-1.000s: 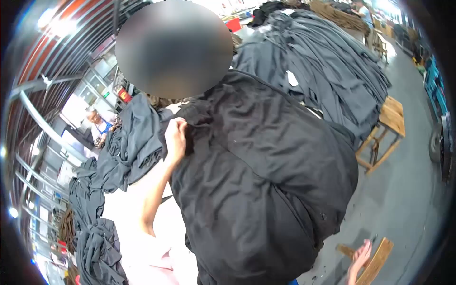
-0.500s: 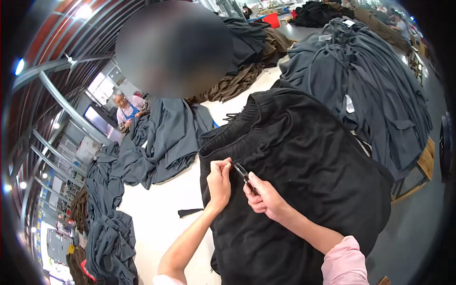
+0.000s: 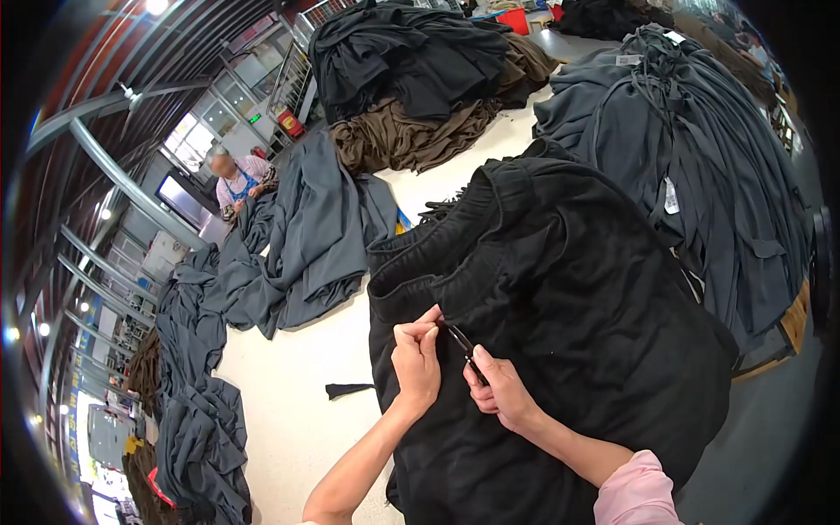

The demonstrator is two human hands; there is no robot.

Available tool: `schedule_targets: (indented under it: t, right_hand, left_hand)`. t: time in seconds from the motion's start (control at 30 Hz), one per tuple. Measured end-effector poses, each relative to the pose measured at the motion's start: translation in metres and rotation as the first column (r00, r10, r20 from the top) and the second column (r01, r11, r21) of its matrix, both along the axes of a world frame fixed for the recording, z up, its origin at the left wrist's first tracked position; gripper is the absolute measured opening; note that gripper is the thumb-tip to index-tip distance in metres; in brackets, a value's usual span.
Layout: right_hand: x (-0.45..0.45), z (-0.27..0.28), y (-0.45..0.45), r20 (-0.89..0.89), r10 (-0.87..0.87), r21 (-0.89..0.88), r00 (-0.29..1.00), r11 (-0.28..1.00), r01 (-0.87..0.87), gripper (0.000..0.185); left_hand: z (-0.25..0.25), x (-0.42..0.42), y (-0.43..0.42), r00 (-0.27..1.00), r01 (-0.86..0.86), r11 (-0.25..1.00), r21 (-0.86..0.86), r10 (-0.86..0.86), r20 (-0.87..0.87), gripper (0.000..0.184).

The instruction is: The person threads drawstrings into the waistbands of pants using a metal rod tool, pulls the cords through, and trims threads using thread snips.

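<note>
A pair of black trousers (image 3: 604,350) with a gathered elastic waistband lies on top of a pile in front of me. My left hand (image 3: 417,363) is closed in a pinch just below the waistband; what its fingertips hold is too small to make out. Dark thread snips (image 3: 461,339) are gripped in my right hand (image 3: 503,392), their tips pointing up and left, close beside the left fingertips. A short black strip (image 3: 348,390) lies on the pale table (image 3: 293,385) left of the trousers.
Dark grey garments (image 3: 665,166) with tags are heaped on the right. More grey cloth (image 3: 306,236) runs along the table's left side. Brown and dark garments (image 3: 411,131) are piled at the back. A person (image 3: 241,184) in a blue apron handles cloth at far left.
Both hands have moved slightly right and down along the black trousers, with the snips still in the right hand. The view has shifted a little, and the piles sit differently in it.
</note>
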State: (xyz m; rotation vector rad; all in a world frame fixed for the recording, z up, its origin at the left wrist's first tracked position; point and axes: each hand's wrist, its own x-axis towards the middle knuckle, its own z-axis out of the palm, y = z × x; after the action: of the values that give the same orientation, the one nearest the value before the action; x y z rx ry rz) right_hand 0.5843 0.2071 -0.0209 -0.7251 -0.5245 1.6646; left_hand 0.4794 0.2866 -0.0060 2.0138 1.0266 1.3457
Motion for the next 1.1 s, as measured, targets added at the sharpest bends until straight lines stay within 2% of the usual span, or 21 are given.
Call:
schedule_targets:
  t: [0.17, 0.23, 0.53, 0.67, 0.73, 0.93, 1.1]
  right_hand:
    - [-0.0009, 0.0009, 0.0001, 0.014, 0.004, -0.001, 1.0, 1.0, -0.004, 0.042]
    - [-0.0011, 0.0018, 0.0004, 0.016, 0.002, -0.002, 1.0, 1.0, -0.002, 0.042]
    - [-0.0019, 0.0002, 0.0012, -0.013, -0.027, -0.034, 1.0, 0.999, 0.026, 0.042]
    - [-0.0021, -0.0009, 0.0011, -0.025, -0.036, -0.043, 0.999, 0.998, 0.035, 0.042]
    - [-0.0024, -0.0005, 0.0011, -0.027, -0.038, -0.045, 0.999, 0.998, 0.037, 0.042]
    - [-0.0021, -0.0007, -0.0003, -0.011, -0.053, -0.04, 0.999, 0.998, 0.052, 0.041]
    - [-0.0026, -0.0019, -0.0008, -0.041, 0.003, -0.047, 0.999, 0.999, -0.005, 0.043]
  left_hand:
    - [-0.0027, -0.0017, -0.0001, 0.998, 0.053, 0.996, 0.067, -0.051, -0.02, 0.008]
    - [-0.0019, -0.0022, -0.0018, 0.992, 0.105, 0.985, 0.138, -0.094, -0.08, 0.01]
    - [-0.0006, -0.0028, -0.007, 0.985, 0.114, 0.969, 0.218, -0.082, -0.151, 0.011]
    - [-0.0043, -0.0024, -0.0057, 0.986, 0.121, 0.972, 0.203, -0.093, -0.141, 0.011]
    - [-0.0058, -0.0015, -0.0046, 0.986, 0.103, 0.957, 0.271, -0.063, -0.151, 0.01]
    - [-0.0046, -0.0022, -0.0067, 0.982, 0.097, 0.969, 0.228, -0.056, -0.178, 0.013]
    - [-0.0087, -0.0033, -0.0066, 0.986, 0.076, 0.975, 0.208, -0.044, -0.158, 0.013]
